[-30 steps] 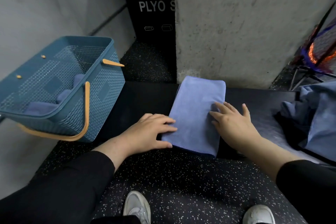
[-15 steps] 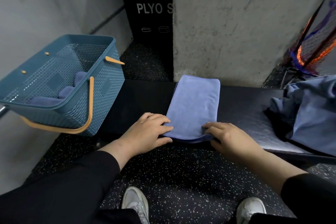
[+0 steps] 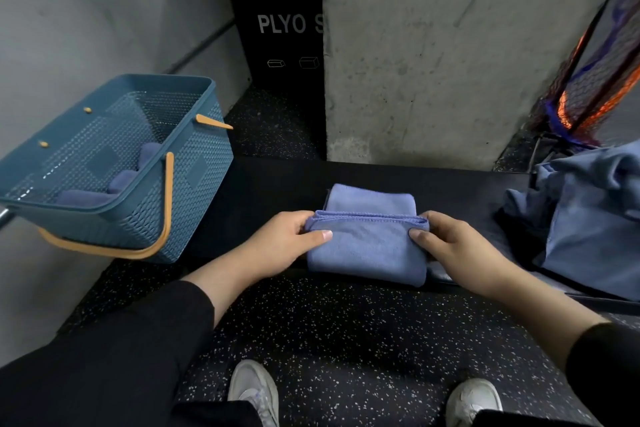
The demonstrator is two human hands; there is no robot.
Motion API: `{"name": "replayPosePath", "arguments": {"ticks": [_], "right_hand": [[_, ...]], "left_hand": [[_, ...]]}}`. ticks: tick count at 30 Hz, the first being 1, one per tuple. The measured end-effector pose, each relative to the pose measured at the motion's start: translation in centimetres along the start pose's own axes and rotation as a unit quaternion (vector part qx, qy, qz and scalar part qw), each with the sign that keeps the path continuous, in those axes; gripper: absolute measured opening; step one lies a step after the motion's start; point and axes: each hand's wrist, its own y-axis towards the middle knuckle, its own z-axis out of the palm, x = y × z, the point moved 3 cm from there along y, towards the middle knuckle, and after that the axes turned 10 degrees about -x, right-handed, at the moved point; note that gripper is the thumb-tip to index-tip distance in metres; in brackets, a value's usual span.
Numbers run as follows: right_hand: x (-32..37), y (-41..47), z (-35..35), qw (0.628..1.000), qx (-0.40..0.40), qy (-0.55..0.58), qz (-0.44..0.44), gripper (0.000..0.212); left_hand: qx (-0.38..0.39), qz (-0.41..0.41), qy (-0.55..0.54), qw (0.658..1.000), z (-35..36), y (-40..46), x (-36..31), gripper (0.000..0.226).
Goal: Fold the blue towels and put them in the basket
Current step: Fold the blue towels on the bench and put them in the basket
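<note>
We see the towel (image 3: 367,246) on the bench (image 3: 270,191), between both hands. Basket (image 3: 194,184) sits left; a towel pile (image 3: 588,218) lies right.

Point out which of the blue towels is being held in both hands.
The half-folded blue towel on the black bench, pinched by left hand and right hand. Others lie in the basket or piled unfolded at right.

The scene is dim and evenly lit, with soft light from above and no hard shadows. The concrete wall (image 3: 450,45) at twelve o'clock is the brightest surface, while the black bench (image 3: 270,191) and speckled floor (image 3: 346,340) swallow detail. A faint sheen lies on the bench toward three o'clock. Wide-angle distortion bends straight edges near the frame borders, and the far corners look slightly soft.
</note>
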Motion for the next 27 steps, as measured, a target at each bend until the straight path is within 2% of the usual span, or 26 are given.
{"name": "replayPosePath", "arguments": {"ticks": [4,8,14,16,18,19,21,23,25,27], "right_hand": [[-0.1,0.4,0.6,0.992,-0.009,0.1,0.075,0.016],[-0.7,1.9,0.9,0.985,-0.055,0.115,0.116,0.017],[-2.1,5.5,1.1,0.981,-0.099,0.076,0.148,0.018],[-3.2,6.8,1.0,0.981,-0.118,0.014,0.153,0.02],[-4.2,7.6,0.8,0.973,-0.157,-0.106,0.133,0.045],[-4.3,7.6,0.7,0.967,-0.181,-0.152,0.097,0.051],[-3.4,7.1,1.0,0.957,-0.211,-0.195,-0.026,0.046],[-2.3,6.0,2.3,0.95,-0.177,-0.213,-0.144,0.04],[-2.2,4.9,4.4,0.951,-0.076,-0.253,-0.16,0.057],[-3.3,4.0,5.9,0.938,0.043,-0.323,-0.114,0.084]], "left_hand": [[-0.035,-0.071,-0.043,0.996,0.3,0.2,0.0,0.012],[-0.059,-0.123,-0.073,0.988,0.8,1.9,0.2,0.013],[-0.069,-0.105,-0.057,0.99,0.9,5.5,0.2,0.026],[-0.15,-0.085,0.018,0.985,0.7,6.9,0.6,0.039],[-0.264,-0.038,0.081,0.96,0.2,7.5,0.1,0.041],[-0.288,-0.003,0.096,0.953,0.1,7.5,-0.3,0.04],[-0.262,0.1,0.148,0.948,0.6,7.3,-1.1,0.038],[-0.187,0.197,0.237,0.933,2.0,6.5,-0.8,0.044],[-0.091,0.235,0.343,0.905,4.0,5.5,0.0,0.058],[0.013,0.204,0.433,0.878,5.7,4.7,0.9,0.065]]}}
